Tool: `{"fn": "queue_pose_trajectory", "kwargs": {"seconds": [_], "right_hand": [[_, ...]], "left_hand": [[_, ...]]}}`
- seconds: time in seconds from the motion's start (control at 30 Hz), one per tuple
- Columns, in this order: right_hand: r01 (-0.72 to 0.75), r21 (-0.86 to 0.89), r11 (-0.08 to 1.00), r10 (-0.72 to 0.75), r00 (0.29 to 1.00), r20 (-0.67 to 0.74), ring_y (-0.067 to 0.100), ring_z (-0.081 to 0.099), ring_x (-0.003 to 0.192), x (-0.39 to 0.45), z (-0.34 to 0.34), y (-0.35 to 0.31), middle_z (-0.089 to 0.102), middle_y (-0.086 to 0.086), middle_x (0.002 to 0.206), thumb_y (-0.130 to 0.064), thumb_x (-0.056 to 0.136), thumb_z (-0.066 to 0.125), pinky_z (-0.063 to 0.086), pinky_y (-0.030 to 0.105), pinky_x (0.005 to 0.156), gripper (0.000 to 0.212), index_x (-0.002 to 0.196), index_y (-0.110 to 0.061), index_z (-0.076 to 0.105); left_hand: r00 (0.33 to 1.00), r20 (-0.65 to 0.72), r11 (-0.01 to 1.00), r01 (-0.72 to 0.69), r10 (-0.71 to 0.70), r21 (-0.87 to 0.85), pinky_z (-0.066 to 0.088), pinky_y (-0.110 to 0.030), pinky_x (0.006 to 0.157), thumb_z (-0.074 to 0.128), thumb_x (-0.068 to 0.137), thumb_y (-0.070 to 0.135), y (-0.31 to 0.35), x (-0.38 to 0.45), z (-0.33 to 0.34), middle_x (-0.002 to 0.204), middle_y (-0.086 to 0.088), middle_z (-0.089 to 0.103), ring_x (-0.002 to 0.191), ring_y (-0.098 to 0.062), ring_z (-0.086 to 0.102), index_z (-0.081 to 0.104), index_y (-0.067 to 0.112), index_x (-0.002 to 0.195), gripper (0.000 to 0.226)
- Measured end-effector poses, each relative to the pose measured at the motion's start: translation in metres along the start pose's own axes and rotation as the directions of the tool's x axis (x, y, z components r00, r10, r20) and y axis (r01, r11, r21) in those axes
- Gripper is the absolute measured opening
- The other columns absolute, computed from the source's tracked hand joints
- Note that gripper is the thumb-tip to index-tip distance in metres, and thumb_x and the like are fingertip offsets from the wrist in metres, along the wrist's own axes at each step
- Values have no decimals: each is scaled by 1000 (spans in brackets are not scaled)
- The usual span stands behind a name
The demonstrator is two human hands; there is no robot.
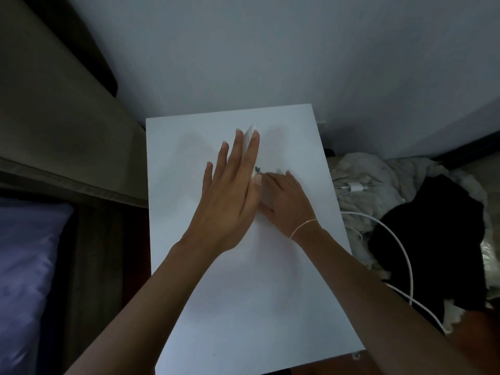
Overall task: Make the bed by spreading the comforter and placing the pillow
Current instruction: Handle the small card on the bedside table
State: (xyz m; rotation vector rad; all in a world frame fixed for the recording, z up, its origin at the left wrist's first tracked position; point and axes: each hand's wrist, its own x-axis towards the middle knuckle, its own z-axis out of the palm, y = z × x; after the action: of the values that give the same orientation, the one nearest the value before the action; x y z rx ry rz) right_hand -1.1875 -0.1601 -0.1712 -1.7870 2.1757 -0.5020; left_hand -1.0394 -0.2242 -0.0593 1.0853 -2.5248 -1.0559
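A lilac pillow (pixel 24 266) lies at the lower left, beside the beige upholstered headboard (pixel 54 117). Both my hands are over the white nightstand top (pixel 243 293), away from the pillow. My left hand (pixel 230 201) has its fingers stretched out and holds a thin white flat object (pixel 249 142) on its edge against the index finger, thumb pressed to its near end. My right hand (pixel 286 201) lies low on the nightstand, touching that near end. Its thumb and first fingers are hidden behind my left hand. I see no spread comforter.
To the right of the nightstand lies a heap of crumpled whitish fabric (pixel 378 180) with a black garment (pixel 433 239) on it. A white cable (pixel 400 247) and a small white adapter (pixel 354 187) lie across the heap. A pale wall (pixel 270 50) stands behind.
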Motion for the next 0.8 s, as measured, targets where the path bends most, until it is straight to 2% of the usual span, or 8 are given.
{"fn": "queue_pose_trajectory", "kwargs": {"seconds": [0.2,0.3,0.37,0.43,0.5,0.57,0.67,0.8], "right_hand": [[-27,49,998,34,990,-135,25,53,122,-31,13,-13,58,9,128,-41,91,49,29,45,114,52,130,-7,52],[-120,207,971,171,954,-246,17,50,125,-44,10,-30,57,5,132,-39,94,51,31,35,115,48,133,-10,51],[-141,360,922,261,914,-310,9,47,127,-51,5,-49,53,0,137,-38,95,51,36,24,110,50,135,-8,48],[-98,435,895,282,880,-382,5,45,127,-56,0,-70,49,-5,136,-40,95,49,39,17,104,53,135,-5,48],[-54,472,880,285,856,-432,3,47,124,-58,-2,-88,50,-5,134,-46,93,50,45,19,99,58,133,-3,49],[-43,490,871,306,828,-471,-5,47,122,-59,0,-102,52,-8,129,-47,90,55,48,18,95,58,129,-4,54],[-71,467,881,341,779,-526,-11,49,111,-59,3,-114,57,-12,118,-38,87,64,49,12,87,43,118,-7,63],[-97,427,899,357,728,-585,0,60,91,-56,-2,-116,73,4,97,-27,86,65,57,20,71,27,101,-6,71]], "left_hand": [[1000,-15,991,-19,18,-130,-6,-41,120,12,99,46,-5,-1,-7,159,17,-9,145,-1,-11,-7,39,149,54],[986,-132,962,60,-98,-265,3,-42,122,16,98,45,-21,8,-19,159,16,7,146,-2,2,10,34,150,54],[971,-141,944,144,-193,-297,6,-41,122,17,97,45,-38,20,-25,158,14,16,146,-5,8,21,34,148,53],[968,-89,934,197,-232,-298,10,-39,122,18,98,42,-52,33,-26,156,11,23,146,-7,14,29,32,146,50],[963,-15,909,247,-268,-337,14,-29,119,20,103,36,-60,43,-22,154,11,29,143,-7,22,37,32,143,44],[955,59,878,292,-292,-380,20,-19,109,20,104,30,-62,49,-17,150,13,36,137,-5,31,44,34,138,42],[943,141,831,332,-301,-446,26,-23,101,19,99,36,-58,52,-12,136,13,51,126,-6,42,54,37,126,45],[948,138,786,315,-286,-532,31,-26,105,19,85,41,-59,49,-11,123,15,57,123,-7,48,59,44,102,44]]}}
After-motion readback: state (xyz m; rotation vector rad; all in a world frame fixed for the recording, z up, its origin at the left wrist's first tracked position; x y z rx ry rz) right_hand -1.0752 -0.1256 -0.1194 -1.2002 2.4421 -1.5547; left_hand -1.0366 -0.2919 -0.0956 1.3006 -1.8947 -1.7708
